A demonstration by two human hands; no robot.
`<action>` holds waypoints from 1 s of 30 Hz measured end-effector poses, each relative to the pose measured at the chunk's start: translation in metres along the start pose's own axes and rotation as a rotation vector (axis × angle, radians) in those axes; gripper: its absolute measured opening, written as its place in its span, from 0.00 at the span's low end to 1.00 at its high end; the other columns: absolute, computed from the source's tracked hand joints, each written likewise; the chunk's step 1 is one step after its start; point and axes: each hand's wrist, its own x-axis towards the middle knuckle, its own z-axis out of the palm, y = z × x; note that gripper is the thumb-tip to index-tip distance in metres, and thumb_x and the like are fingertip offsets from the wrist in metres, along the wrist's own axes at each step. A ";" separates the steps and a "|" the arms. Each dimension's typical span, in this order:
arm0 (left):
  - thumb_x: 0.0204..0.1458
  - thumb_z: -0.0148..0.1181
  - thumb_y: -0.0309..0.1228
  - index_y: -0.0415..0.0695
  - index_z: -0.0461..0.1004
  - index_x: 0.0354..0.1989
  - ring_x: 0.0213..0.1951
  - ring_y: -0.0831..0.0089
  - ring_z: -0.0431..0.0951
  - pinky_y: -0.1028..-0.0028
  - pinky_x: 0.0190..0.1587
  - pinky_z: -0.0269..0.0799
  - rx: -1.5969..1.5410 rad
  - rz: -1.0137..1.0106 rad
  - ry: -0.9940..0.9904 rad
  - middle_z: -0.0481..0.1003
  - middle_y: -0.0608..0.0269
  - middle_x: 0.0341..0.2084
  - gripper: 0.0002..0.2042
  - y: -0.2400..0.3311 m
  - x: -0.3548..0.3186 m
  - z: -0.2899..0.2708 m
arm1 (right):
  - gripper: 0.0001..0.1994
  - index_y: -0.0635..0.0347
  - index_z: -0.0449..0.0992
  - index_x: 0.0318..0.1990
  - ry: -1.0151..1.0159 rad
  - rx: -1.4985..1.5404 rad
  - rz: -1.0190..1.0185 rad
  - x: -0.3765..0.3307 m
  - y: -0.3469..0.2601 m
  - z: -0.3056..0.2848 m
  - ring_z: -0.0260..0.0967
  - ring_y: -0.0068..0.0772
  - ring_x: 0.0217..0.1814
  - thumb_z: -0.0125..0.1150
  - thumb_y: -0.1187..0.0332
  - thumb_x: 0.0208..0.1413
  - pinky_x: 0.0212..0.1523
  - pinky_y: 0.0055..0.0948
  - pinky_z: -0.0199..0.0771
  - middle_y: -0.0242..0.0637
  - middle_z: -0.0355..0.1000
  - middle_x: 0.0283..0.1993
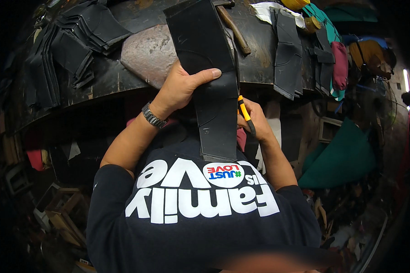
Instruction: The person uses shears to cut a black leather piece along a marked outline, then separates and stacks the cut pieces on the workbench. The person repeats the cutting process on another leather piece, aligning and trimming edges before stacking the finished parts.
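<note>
A long strip of black leather-like sheet [216, 104] with thin drawn curves hangs in front of my chest, its top end over the workbench. My left hand [180, 86] grips it at mid-length, thumb flat on the front face, the other fingers hidden behind. At the strip's right edge, my right hand [255, 116] is closed round a yellow-and-black handle [245, 111], which looks like that of scissors. The sheet hides their blades, so I cannot tell whether they touch the material.
On the dark workbench [109, 93] are a pale stone slab [148, 52], a wooden-handled hammer [234, 32] and stacks of black cut pieces at left [73, 45] and right [287, 54]. Green material [337, 157] lies lower right. A wooden stool [66, 209] stands lower left.
</note>
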 end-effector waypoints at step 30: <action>0.54 0.64 0.25 0.36 0.73 0.47 0.38 0.79 0.78 0.79 0.41 0.76 0.156 0.025 -0.002 0.78 0.64 0.38 0.13 -0.001 0.007 -0.007 | 0.13 0.64 0.71 0.35 0.024 -0.037 0.097 0.015 0.005 -0.005 0.61 0.14 0.21 0.67 0.64 0.52 0.23 0.18 0.62 0.27 0.66 0.22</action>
